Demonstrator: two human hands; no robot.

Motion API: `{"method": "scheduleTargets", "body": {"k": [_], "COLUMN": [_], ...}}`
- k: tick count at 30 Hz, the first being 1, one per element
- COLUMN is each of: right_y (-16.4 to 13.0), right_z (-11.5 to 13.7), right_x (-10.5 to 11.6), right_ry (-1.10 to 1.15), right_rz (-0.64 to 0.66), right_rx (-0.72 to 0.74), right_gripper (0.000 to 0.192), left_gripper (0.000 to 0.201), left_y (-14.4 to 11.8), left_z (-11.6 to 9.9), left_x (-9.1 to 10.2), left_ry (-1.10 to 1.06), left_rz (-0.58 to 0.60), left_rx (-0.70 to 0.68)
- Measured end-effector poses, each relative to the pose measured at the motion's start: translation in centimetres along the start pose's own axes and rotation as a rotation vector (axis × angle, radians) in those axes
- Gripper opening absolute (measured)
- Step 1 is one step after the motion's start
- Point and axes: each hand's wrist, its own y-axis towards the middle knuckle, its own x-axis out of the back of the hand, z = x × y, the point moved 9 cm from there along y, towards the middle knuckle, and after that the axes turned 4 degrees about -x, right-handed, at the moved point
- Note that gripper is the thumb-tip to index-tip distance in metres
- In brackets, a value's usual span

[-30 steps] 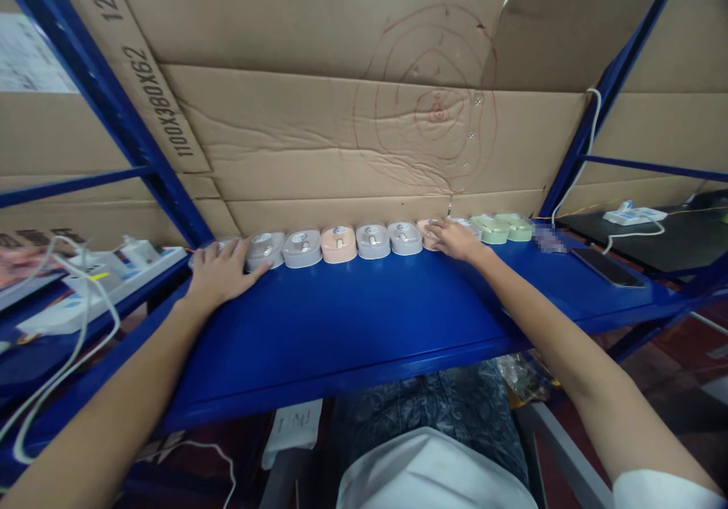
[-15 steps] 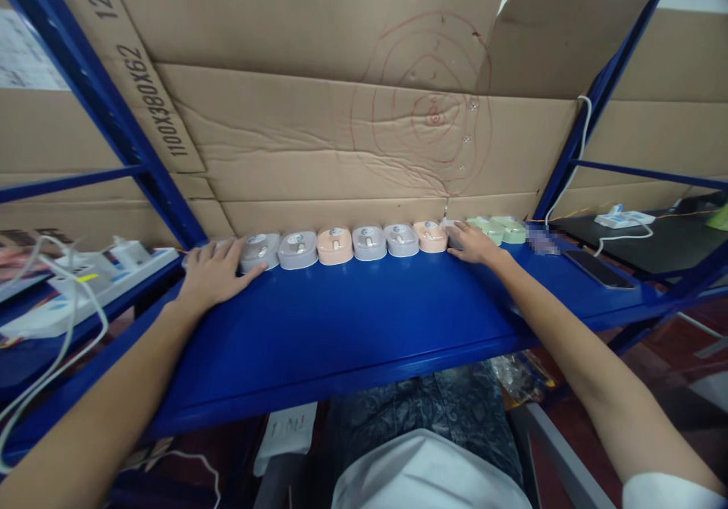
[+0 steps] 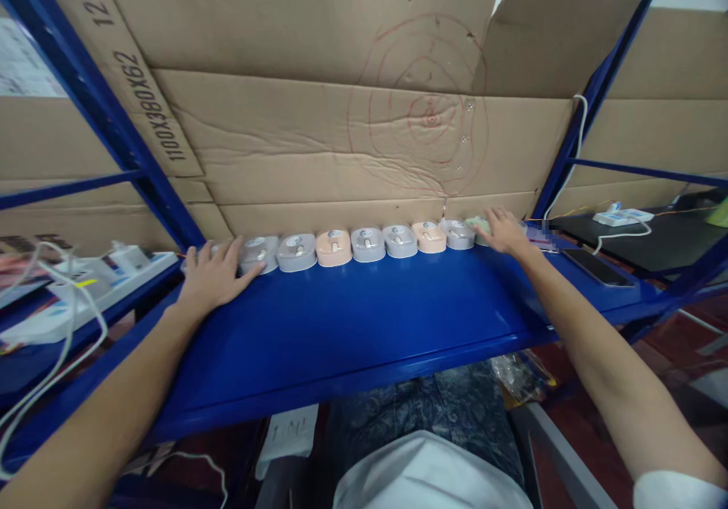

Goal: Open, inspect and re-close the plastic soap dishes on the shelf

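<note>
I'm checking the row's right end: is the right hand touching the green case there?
Touching. The head view shows the right hand lying flat over the green case, covering most of it, with no gap visible.

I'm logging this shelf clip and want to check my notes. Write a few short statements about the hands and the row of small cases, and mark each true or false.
1. The left hand lies flat on the left end of the row of small cases. True.
2. The right hand holds a case lifted above the blue shelf. False: it rests on the green cases at the right end of the row, which stay on the shelf.
3. The row stands along the cardboard backing. True.
4. Every case in the row is green. False: most are grey, two are peach, and green shows only at the right end.
5. A dark phone lies on the shelf right of the right hand. True.
</note>
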Motion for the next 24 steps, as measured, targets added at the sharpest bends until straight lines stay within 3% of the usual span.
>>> {"method": "scheduleTargets", "body": {"k": [3, 6, 13, 18, 24], "right_y": [-0.8, -1.9, -3.2, -3.6, -4.2], "right_z": [-4.0, -6.0, -5.9, -7.2, -6.8], "right_x": [-1.5, -2.8, -2.7, -3.0, -2.5], "right_ry": [-0.057, -0.071, -0.098, -0.08, -0.145], "right_rz": [0.08, 0.177, 0.18, 0.136, 0.122], "right_rx": [-0.076, -0.092, 0.008, -0.042, -0.018], "right_gripper": [0.084, 0.08, 0.078, 0.081, 0.068], "left_gripper": [0.086, 0.084, 0.084, 0.084, 0.085], "left_y": [-0.1, -0.1, 0.0, 0.0, 0.1], "left_z": [-0.1, -0.1, 0.1, 0.2, 0.4], "left_x": [0.3, 0.2, -0.2, -0.2, -0.6], "left_ry": [-0.003, -0.011, -0.01, -0.025, -0.019], "left_rz": [0.032, 0.056, 0.05, 0.034, 0.023], "left_rx": [0.006, 0.003, -0.018, -0.018, -0.037]}}
